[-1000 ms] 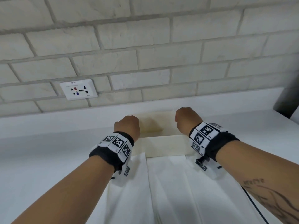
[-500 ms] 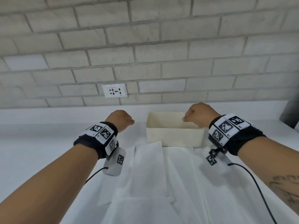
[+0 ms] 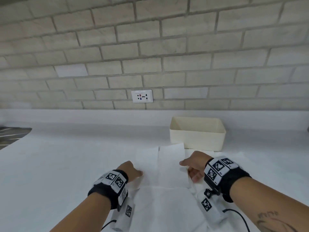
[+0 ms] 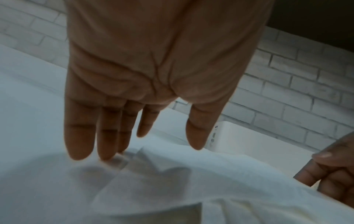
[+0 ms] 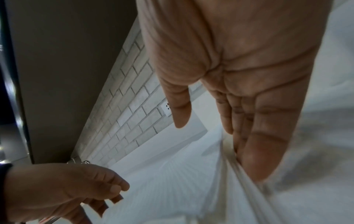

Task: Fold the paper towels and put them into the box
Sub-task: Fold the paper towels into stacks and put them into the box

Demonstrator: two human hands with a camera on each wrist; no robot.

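Both hands have dropped from the cream box [image 3: 197, 136] (now at one o'clock) onto the paper towels [image 3: 167, 164]: left hand [image 3: 132, 170] open, right hand [image 3: 194, 166] open, fingers slipping under a sheet's edge; the next fold begins.

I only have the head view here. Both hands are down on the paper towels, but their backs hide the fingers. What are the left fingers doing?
Observer: In the left wrist view the left hand has its fingers straight, tips touching the paper towels, gripping nothing.
Operator: And the right?
Observer: The right hand has its fingers dug into a raised fold of towel; the thumb is clear of it.
Operator: Anything on the box I can't see?
Observer: The box carries a small printed label on the end facing the left hand.
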